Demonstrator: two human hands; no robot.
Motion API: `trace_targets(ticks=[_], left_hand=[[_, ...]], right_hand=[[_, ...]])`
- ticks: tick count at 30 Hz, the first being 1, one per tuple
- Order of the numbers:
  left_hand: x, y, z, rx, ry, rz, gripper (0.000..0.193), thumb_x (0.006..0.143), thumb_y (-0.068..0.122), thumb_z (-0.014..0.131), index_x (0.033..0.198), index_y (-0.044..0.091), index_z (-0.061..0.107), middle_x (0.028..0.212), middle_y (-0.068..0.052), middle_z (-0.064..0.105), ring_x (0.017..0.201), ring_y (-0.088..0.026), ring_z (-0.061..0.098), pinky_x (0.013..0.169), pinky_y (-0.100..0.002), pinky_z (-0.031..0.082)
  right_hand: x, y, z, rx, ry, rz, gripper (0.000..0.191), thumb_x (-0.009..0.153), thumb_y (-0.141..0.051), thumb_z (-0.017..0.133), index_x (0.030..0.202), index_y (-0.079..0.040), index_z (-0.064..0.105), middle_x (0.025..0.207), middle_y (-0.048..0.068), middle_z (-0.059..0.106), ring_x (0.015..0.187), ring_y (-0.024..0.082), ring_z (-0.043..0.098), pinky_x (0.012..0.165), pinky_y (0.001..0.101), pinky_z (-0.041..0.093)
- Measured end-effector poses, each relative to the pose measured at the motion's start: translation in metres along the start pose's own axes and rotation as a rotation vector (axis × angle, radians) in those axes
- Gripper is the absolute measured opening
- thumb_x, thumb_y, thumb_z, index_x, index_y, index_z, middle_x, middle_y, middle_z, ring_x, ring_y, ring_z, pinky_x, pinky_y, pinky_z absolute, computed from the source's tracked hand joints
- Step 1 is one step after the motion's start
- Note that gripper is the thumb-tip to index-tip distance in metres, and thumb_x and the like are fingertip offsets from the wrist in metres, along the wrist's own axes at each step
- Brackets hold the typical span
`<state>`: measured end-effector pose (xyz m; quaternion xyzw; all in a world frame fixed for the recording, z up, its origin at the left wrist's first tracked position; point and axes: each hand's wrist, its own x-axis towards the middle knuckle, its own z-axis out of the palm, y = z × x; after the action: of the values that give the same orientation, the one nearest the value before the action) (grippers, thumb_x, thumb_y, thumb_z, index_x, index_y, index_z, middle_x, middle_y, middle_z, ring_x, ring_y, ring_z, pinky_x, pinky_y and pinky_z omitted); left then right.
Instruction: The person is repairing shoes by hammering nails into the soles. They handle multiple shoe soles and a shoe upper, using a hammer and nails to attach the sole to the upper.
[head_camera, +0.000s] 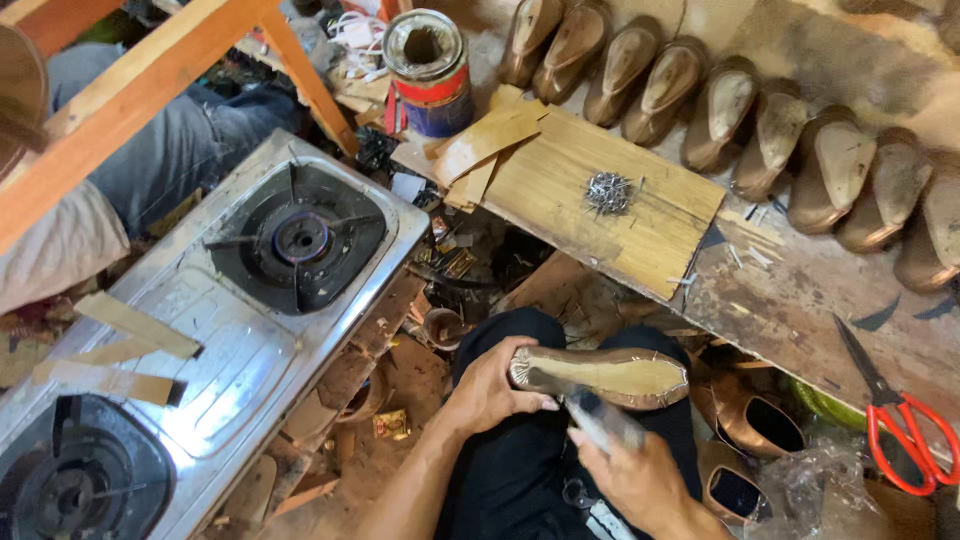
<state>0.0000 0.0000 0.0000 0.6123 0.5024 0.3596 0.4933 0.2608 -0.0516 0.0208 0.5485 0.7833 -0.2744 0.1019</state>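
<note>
My left hand (490, 385) grips the heel end of a shoe on a last (610, 376), sole side up, resting on my lap over black trousers. My right hand (630, 470) is closed on a metal tool (605, 420), blurred, whose tip touches the shoe's lower edge near the middle. The sole is pale tan with bronze-coloured upper folded around its rim.
A steel two-burner gas stove (230, 330) with card strips lies at left. A wooden board (600, 200) carries a pile of small nails (607, 191). Several lasted shoes (720, 110) line the back. Red-handled scissors (900, 420) lie at right, a tin can (428, 70) at top.
</note>
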Motion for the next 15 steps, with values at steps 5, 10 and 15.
trace_targets(ticks=[5,10,15], left_hand=[[-0.004,0.013,0.002,0.065,0.018,0.012,0.083,0.063,0.036,0.094,0.133,0.009,0.057,0.119,-0.014,0.069,0.115,-0.031,0.067,0.097,-0.039,0.052],[-0.012,0.014,-0.004,0.154,0.051,0.132,0.079,0.068,0.032,0.093,0.134,0.007,0.057,0.123,-0.017,0.068,0.119,-0.036,0.064,0.098,-0.041,0.051],[-0.023,0.016,-0.006,0.191,0.025,0.030,0.081,0.064,0.032,0.094,0.132,0.008,0.057,0.125,-0.016,0.067,0.120,-0.036,0.064,0.096,-0.042,0.051]], right_hand=[[-0.030,-0.005,-0.022,1.266,0.403,-0.637,0.036,0.105,-0.026,0.060,0.121,0.005,0.065,0.090,0.022,0.073,0.078,0.030,0.072,0.073,0.0436,0.060],[-0.017,-0.034,-0.028,0.610,0.483,-0.268,0.047,0.086,-0.023,0.074,0.123,0.005,0.064,0.089,0.015,0.076,0.075,0.023,0.076,0.065,0.0339,0.059],[-0.051,-0.007,-0.026,0.855,0.451,0.120,0.041,0.082,-0.017,0.074,0.117,0.003,0.069,0.080,0.016,0.077,0.062,0.029,0.073,0.058,0.0384,0.061]])
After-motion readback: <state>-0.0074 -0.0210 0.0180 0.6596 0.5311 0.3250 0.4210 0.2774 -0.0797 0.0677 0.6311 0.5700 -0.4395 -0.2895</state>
